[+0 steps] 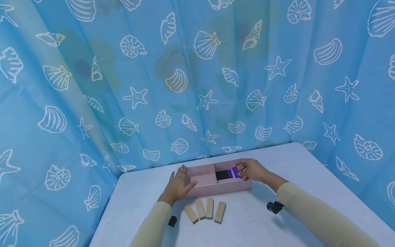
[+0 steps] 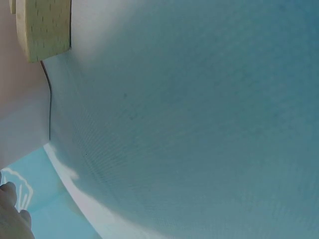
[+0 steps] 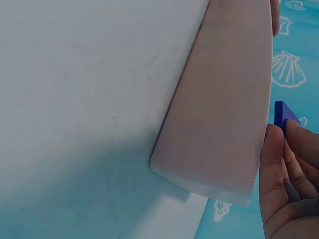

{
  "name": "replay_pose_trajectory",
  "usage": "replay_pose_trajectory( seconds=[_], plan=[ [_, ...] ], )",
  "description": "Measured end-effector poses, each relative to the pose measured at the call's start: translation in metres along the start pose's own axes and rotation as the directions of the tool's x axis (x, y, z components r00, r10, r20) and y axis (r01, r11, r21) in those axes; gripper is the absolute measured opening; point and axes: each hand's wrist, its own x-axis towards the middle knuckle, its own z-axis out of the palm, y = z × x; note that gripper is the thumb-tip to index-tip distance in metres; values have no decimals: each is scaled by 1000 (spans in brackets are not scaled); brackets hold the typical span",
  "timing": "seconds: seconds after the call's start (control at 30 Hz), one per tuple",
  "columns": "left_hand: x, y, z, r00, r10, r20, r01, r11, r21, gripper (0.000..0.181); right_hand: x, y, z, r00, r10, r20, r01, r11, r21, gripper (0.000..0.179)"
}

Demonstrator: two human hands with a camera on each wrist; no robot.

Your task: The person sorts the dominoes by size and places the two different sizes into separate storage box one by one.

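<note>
A pink box with a divider lies on the table. At its left end rests my left hand, fingers straight along the side and thumb over the front rim. Over the right compartment, my right hand pinches a small flat purple block between thumb and fingers. Inside that compartment lies a black block with a purple piece beside it. The left compartment shows only its pink floor. In the left wrist view, only some fingertips of the left hand appear.
Several plain wooden blocks lie in a loose row on the white table, in front of the box. A blue curtain with shell prints hangs behind the table and along its sides.
</note>
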Motion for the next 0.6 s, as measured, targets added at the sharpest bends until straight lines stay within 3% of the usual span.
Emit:
replay_pose_trajectory(
  seconds=[0.3,0.6],
  plan=[
    [-1,-1,1,1000,4,-1,-4,1000,12,98,8,-1,2,1000,24,-20,-25,1000,-17,36],
    [-1,0,1,1000,-5,-3,5,1000,-13,93,17,-2,5,998,56,-36,-58,997,-50,34]
  ],
)
